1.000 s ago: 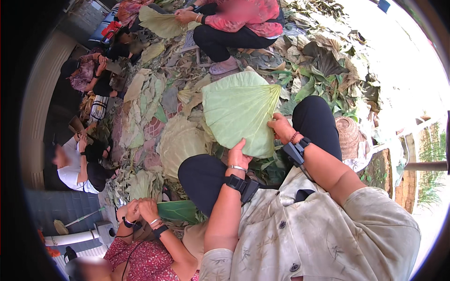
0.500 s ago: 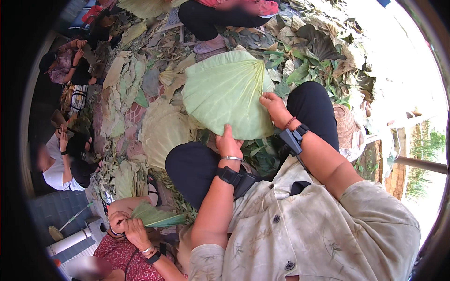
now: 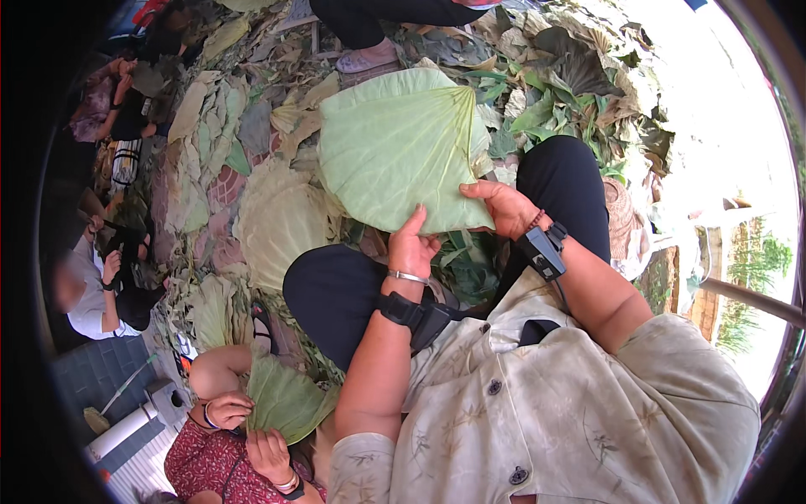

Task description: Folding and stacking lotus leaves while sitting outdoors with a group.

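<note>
The left hand [image 3: 411,249] pinches the near edge of a pale green folded leaf [image 3: 390,155], thumb on top; the right hand [image 3: 506,207] pinches its right corner. The leaf spreads beyond the dark-trousered knees [image 3: 332,290]. Left of it lies a broad dried leaf [image 3: 279,225]; at lower left, a co-worker's hands [image 3: 270,454] hold a greener leaf [image 3: 285,399].

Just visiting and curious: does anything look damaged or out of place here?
Mostly the crumpled, dry-looking leaves heaped on the floor beyond the right knee, some brown or greyish. They look ragged beside the smooth, pale green leaf that the left hand and right hand hold.
</note>
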`<state>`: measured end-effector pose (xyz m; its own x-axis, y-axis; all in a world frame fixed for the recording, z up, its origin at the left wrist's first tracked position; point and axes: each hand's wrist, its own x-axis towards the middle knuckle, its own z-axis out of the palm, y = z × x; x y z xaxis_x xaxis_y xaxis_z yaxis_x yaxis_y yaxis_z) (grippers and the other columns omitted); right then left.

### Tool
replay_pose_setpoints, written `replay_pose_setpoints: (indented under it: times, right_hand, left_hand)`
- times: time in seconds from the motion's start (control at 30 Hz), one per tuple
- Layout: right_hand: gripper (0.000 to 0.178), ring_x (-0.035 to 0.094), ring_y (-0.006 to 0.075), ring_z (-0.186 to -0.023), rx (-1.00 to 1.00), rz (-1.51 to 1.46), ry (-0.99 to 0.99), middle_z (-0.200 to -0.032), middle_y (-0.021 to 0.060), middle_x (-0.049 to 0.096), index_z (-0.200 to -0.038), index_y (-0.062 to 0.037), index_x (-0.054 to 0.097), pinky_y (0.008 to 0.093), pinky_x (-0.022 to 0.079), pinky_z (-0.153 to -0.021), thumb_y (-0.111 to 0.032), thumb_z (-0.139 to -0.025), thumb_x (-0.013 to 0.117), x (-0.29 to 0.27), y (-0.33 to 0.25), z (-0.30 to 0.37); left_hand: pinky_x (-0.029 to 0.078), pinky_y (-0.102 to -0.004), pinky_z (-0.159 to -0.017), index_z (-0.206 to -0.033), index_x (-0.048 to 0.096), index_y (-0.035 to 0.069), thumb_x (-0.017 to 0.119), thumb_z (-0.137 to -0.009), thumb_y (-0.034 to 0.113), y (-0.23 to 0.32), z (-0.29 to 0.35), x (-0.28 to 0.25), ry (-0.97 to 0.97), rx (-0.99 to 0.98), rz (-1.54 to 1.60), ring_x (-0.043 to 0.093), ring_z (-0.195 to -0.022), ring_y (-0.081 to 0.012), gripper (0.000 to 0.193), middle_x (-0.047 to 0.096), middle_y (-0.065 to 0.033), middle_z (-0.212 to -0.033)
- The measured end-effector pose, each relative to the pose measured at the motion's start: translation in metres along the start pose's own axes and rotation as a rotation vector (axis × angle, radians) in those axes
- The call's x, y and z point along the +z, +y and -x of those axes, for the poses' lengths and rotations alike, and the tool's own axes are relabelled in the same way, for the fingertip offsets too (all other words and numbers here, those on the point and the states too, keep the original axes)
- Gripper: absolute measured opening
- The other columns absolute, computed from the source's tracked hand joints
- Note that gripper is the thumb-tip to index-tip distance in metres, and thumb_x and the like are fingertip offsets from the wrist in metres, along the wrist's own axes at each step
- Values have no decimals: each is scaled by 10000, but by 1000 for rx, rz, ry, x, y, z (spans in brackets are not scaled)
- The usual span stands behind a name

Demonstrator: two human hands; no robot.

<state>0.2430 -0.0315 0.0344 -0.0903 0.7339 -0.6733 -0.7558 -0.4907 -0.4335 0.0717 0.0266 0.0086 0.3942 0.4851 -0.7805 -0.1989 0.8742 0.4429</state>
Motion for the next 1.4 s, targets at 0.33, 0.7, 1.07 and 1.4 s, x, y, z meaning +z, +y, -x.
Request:
replay_pose_setpoints:
  times: [0.33,0.7,1.07,1.4]
  right_hand:
    - [287,572,173,-853,45,186,-33,-921,19,607,-1038,-116,544,336,470,-607,-195,-776,629,-17,14,-10]
    - [317,525,164,-886,-42,-178,-12,-934,27,573,-1010,-90,546,348,422,-721,-311,-793,613,12,33,9]
    - [173,535,125,-593,-105,54,105,-773,37,583,-894,-35,583,289,461,-547,-150,-772,628,12,48,2]
    - [131,533,110,-546,-143,142,136,-686,48,578,-795,1,610,243,452,-496,-118,-750,640,17,52,-2]
  left_hand:
    - [371,-238,-515,-981,552,125,650,-771,208,2,3,3,-77,-18,-156,503,-646,-117,246,585,10,-820]
    - [367,-231,-481,-926,575,92,652,-776,174,0,0,2,0,43,-133,480,-596,-110,188,576,-3,-779]
    - [370,-232,-472,-885,578,96,656,-767,190,6,4,0,12,6,-113,493,-556,-109,170,561,2,-710]
    - [394,-234,-488,-861,573,93,658,-771,183,5,5,-4,2,19,-176,497,-563,-107,153,556,7,-697]
